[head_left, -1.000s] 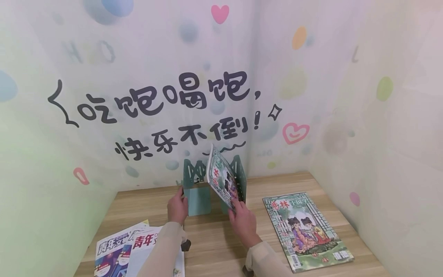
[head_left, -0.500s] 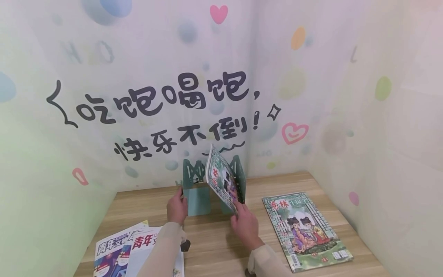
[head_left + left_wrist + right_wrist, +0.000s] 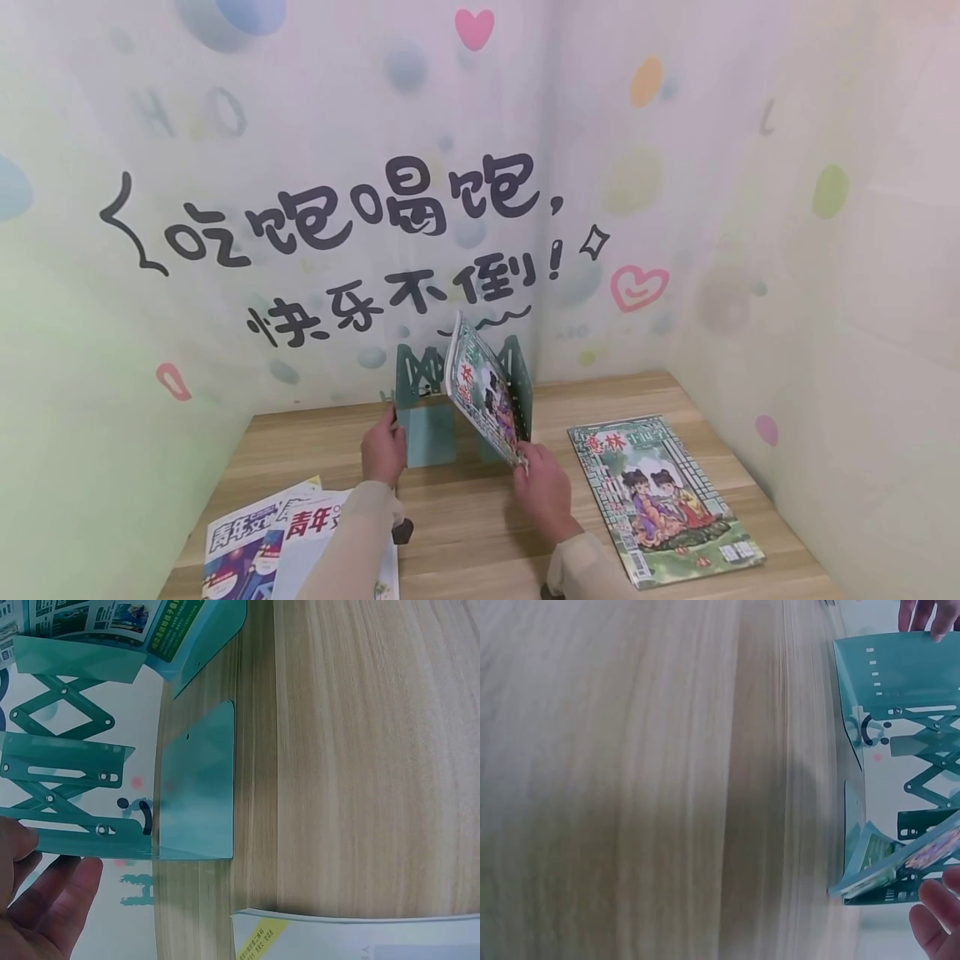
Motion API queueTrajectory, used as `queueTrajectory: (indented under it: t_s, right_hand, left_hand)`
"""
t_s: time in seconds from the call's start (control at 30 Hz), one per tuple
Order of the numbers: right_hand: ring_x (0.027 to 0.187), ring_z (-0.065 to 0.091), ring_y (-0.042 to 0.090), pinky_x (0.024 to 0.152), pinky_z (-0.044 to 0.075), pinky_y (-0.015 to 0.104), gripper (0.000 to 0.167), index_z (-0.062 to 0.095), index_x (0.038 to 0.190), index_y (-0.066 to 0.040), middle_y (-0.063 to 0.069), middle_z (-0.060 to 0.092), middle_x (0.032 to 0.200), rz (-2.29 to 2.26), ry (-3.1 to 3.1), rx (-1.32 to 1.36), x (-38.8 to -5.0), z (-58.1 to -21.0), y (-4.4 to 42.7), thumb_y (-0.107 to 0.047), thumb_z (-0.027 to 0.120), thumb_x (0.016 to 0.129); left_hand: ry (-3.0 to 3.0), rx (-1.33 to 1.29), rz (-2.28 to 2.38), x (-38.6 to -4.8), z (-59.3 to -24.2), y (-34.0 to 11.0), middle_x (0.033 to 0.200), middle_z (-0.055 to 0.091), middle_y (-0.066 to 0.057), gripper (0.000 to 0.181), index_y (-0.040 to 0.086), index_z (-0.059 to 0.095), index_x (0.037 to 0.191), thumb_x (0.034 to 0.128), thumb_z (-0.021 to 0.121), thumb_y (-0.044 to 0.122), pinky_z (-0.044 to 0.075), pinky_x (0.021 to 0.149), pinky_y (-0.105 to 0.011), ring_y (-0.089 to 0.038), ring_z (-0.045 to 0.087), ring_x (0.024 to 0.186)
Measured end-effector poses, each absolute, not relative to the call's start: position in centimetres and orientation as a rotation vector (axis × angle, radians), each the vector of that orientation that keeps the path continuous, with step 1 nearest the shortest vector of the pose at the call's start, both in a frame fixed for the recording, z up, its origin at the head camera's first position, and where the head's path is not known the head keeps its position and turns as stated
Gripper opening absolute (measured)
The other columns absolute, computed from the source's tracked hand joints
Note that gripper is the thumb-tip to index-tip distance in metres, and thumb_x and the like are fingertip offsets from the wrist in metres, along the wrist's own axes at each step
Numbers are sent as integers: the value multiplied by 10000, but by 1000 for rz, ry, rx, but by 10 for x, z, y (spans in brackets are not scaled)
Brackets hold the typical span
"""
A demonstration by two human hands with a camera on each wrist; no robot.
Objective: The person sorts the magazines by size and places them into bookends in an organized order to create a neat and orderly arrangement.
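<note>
In the head view, my left hand [image 3: 383,452] grips the left end panel of a green expandable metal bookend [image 3: 431,433]. The left wrist view shows its thumb inside and fingers outside. A magazine [image 3: 487,392] with a green illustrated cover stands tilted inside the bookend's right part. My right hand [image 3: 543,487] is at the magazine's lower front edge, beside the right end panel. In the right wrist view, its fingers [image 3: 937,900] look loosely extended near that panel; exact contact with the magazine is unclear.
Another green magazine [image 3: 671,504] lies flat at the right of the wooden table [image 3: 465,542]. Several white-and-blue magazines [image 3: 247,546] overlap at the front left, partly behind my left sleeve. A printed curtain wall [image 3: 337,108] stands close behind the bookend.
My right hand has slid right and slightly down along the magazine to its near edge. The magazine, the bookend and my left hand stay almost still.
</note>
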State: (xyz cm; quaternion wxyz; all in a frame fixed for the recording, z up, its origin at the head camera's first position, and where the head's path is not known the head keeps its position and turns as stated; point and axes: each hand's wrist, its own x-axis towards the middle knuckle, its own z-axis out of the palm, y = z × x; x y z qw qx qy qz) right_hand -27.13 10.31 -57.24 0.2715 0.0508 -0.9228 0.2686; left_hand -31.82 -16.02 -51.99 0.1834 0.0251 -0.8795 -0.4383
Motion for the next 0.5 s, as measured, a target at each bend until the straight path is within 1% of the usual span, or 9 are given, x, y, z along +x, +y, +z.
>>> queueTrajectory:
  t_s: [0.17,0.27,0.37,0.5]
  right_hand:
    - [854,620,231,671,549,379,305,664,1113,-112,56,662,996,716,-2479,165,-273,-576,110,-112,705,811]
    - [905,618,255,757,548,420,298,671,1100,-97,67,670,1014,730,-2476,174,-274,-579,114,-108,722,807]
    - [992,601,289,871,510,466,287,674,1102,-85,81,671,1065,745,-2515,150,-276,-583,118,-111,715,819]
    - [1062,566,318,952,453,495,269,671,1103,-72,95,661,1107,742,-2580,115,-277,-587,123,-122,691,840]
  left_hand:
    - [-2489,75,-1250,-319,-522,-161,1339,560,-203,436,83,492,1404,974,532,31,539,863,-487,-377,596,1140]
    - [-2489,76,-1247,-319,-523,-162,1338,560,-207,433,80,492,1403,974,533,36,540,861,-490,-378,596,1138]
    - [-2484,73,-1243,-319,-523,-162,1334,562,-210,434,78,494,1401,971,534,31,540,857,-494,-381,599,1132]
    - [-2481,75,-1234,-319,-523,-162,1330,568,-201,432,86,501,1395,969,539,26,541,860,-491,-376,603,1129]
